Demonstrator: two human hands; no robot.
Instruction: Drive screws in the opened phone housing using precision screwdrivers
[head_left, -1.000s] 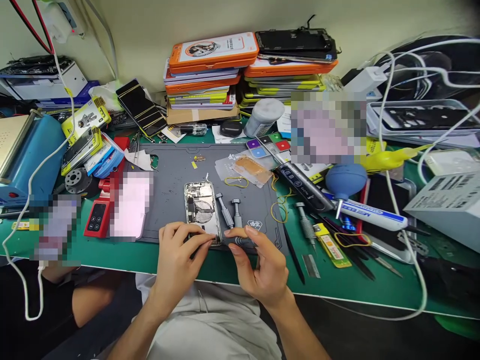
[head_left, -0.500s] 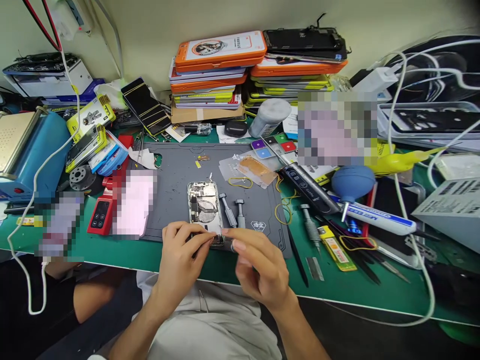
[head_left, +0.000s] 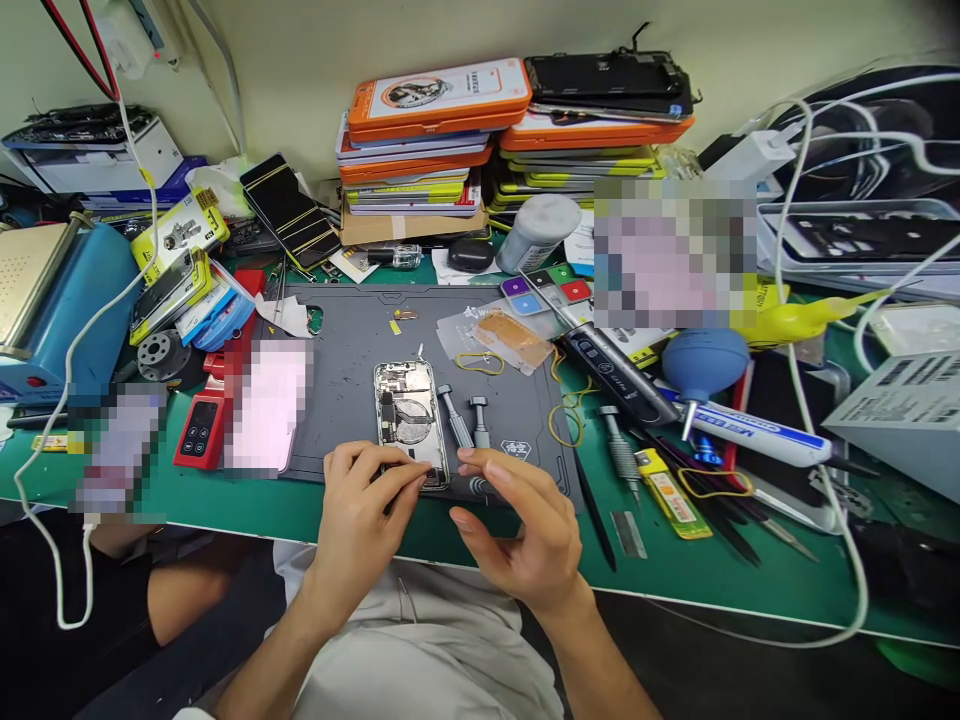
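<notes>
An opened phone lies face up on the dark work mat, its inner parts and round coil exposed. At its lower end is my left hand, thumb and forefinger pressed together over the bottom part. Whatever those fingertips hold, if anything, is hidden. My right hand hovers just right of the phone's lower end, thumb and fingers apart, with nothing between them. Two grey screwdrivers lie close to the phone's right side.
Stacked orange cases stand at the back. To the right lie an electric screwdriver, a blue air blower and a black pry stick. A red device sits at left. Another person's leg shows below the table.
My right hand has drawn slightly away from the phone, and its thumb and fingers have spread apart. My left hand stays at the phone's lower end.
</notes>
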